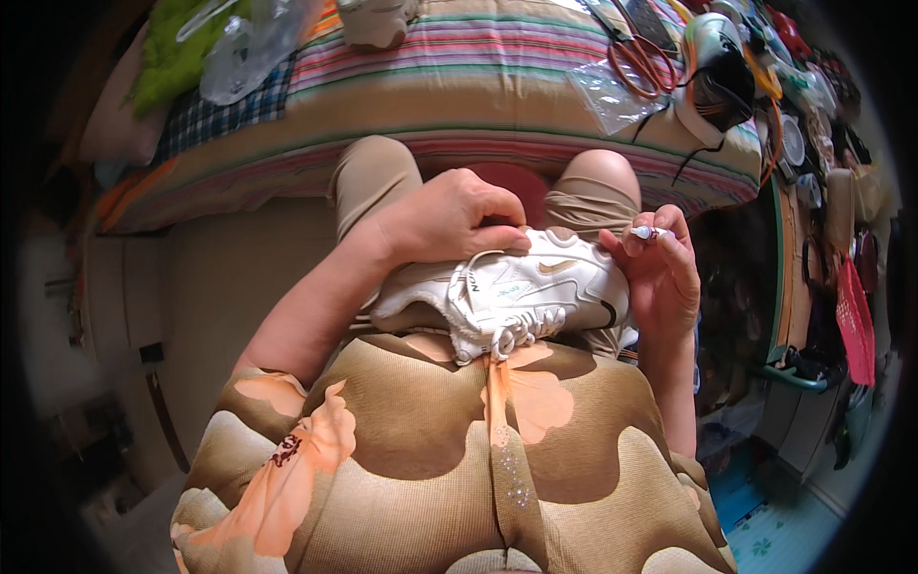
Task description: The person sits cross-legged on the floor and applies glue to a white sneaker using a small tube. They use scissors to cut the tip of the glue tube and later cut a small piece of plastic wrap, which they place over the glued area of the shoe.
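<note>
A white sneaker (583, 287) with gold and black trim lies on its side across my lap, its laces toward me and its toe to the right. My left hand (454, 215) grips the far edge of the shoe along the sole, thumb and fingertips pressed together there. Between the fingers of my right hand (669, 273) is a small white tube (650, 232) with a narrow tip, held beside the toe. The tip points left. Whether it touches the sole cannot be seen.
Ahead stands a bed with a striped cover (478, 57). On it are another light shoe (375, 21), orange-handled scissors (643, 67), a clear plastic bag (608, 99) and a black-and-white shoe (717, 81). Clutter fills the right side, with a pink mesh item (854, 320) hanging there.
</note>
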`<state>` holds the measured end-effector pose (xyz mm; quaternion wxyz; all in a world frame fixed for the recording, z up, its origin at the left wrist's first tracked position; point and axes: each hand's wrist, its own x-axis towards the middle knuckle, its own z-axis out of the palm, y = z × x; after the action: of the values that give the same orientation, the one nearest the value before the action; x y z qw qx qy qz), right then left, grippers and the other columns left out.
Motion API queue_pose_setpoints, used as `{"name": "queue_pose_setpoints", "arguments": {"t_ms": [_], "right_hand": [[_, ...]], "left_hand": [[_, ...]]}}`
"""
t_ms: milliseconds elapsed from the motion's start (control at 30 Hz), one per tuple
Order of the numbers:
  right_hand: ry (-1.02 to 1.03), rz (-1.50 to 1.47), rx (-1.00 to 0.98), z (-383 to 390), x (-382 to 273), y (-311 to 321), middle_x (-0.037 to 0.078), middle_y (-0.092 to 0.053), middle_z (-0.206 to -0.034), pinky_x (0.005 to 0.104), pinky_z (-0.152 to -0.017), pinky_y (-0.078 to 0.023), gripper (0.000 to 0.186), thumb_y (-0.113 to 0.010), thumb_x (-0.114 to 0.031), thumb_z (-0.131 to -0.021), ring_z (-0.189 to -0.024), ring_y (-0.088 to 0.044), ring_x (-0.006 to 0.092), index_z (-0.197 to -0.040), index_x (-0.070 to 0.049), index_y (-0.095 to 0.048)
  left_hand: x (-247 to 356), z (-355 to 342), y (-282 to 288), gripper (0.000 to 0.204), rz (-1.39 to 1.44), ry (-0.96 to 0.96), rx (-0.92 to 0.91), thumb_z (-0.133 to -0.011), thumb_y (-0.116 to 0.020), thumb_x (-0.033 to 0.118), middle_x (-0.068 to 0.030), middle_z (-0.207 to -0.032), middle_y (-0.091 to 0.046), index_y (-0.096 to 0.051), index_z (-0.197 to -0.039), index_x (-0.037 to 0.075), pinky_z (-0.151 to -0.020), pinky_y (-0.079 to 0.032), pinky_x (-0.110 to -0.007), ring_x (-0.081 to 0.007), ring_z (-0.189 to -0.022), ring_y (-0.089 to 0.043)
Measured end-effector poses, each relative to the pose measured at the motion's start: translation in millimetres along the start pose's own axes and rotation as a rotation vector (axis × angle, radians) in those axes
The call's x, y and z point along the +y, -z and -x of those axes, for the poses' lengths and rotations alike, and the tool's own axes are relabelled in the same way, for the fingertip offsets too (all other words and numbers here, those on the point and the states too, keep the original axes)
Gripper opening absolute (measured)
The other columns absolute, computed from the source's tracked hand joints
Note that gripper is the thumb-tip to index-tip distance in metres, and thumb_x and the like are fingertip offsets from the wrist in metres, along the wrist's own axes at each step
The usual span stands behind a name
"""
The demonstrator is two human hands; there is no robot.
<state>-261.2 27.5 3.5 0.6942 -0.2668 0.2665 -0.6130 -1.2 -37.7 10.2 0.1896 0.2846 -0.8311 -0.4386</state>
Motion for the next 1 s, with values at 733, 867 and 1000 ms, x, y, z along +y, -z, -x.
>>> {"name": "queue_pose_setpoints", "arguments": {"t_ms": [733,867,1000], "right_hand": [[-0.078,-0.098,-0.033,-32,25,-1,0.012,-0.061,-0.091,0.039,-0.085,-0.054,0.01,-0.061,-0.004,-0.085,-0.077,-0.061,0.0155,-0.094,-0.006,-0.056],[-0.086,-0.173,-0.041,-37,23,1,0.01,-0.059,-0.089,0.0372,-0.086,-0.054,0.011,-0.062,-0.005,-0.084,-0.079,-0.061,0.0166,-0.093,-0.006,-0.055],[-0.126,-0.291,-0.06,-39,17,0,0.005,-0.055,-0.086,0.0346,-0.082,-0.053,0.011,-0.06,-0.006,-0.085,-0.075,-0.053,0.0126,-0.092,-0.008,-0.052]], "left_hand": [[-54,-118,10,0.042,0.51,0.553,0.204,-0.091,-0.063,0.033,-0.0118,-0.097,-0.067,-0.059,-0.116,-0.001,-0.06,-0.055,-0.028,-0.0164,-0.077,-0.068],[-67,-162,-14,0.041,0.883,0.68,0.308,-0.088,-0.068,0.036,-0.0118,-0.092,-0.067,-0.059,-0.106,0.0,-0.051,-0.055,-0.027,-0.0164,-0.066,-0.067],[-72,-166,-35,0.023,1.026,0.628,0.495,-0.087,-0.069,0.022,-0.0061,-0.089,-0.068,-0.062,-0.101,0.005,-0.052,-0.052,-0.024,-0.0128,-0.064,-0.064]]}}
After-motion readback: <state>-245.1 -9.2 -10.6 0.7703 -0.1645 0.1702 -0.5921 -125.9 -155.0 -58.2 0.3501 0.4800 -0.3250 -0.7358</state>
